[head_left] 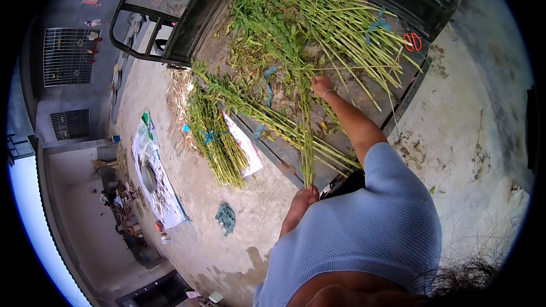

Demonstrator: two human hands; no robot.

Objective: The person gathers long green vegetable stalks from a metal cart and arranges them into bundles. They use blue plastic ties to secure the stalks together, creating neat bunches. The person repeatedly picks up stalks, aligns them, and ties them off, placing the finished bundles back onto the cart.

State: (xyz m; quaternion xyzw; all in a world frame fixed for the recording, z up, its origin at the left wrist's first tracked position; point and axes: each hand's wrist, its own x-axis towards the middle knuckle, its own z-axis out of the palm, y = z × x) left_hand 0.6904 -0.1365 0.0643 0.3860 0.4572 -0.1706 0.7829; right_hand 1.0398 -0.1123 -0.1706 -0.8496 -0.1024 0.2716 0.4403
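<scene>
My left hand (307, 194) is closed round the butt ends of a bunch of green leafy stalks (305, 131). The bunch stretches away from me across a flat truck bed (364, 88), its leafy tops at the far side. Just right of the bunch, about halfway up, is my right hand (322, 85). Its fingers are curled together, and whatever they pinch is too small to make out. Under and left of the held bunch, more stalks (267, 115) lie slantwise. A large heap of cut stalks (352, 28) covers the far right of the bed.
Red-handled scissors (412, 41) lie at the bed's right corner. Blue-green strips (269, 85) rest among loose leaves. A tied bundle (213, 136) sits on the ground to the left, near a white sheet (156, 176) and a crumpled teal cloth (226, 219). Black metal rails (148, 51) edge the bed.
</scene>
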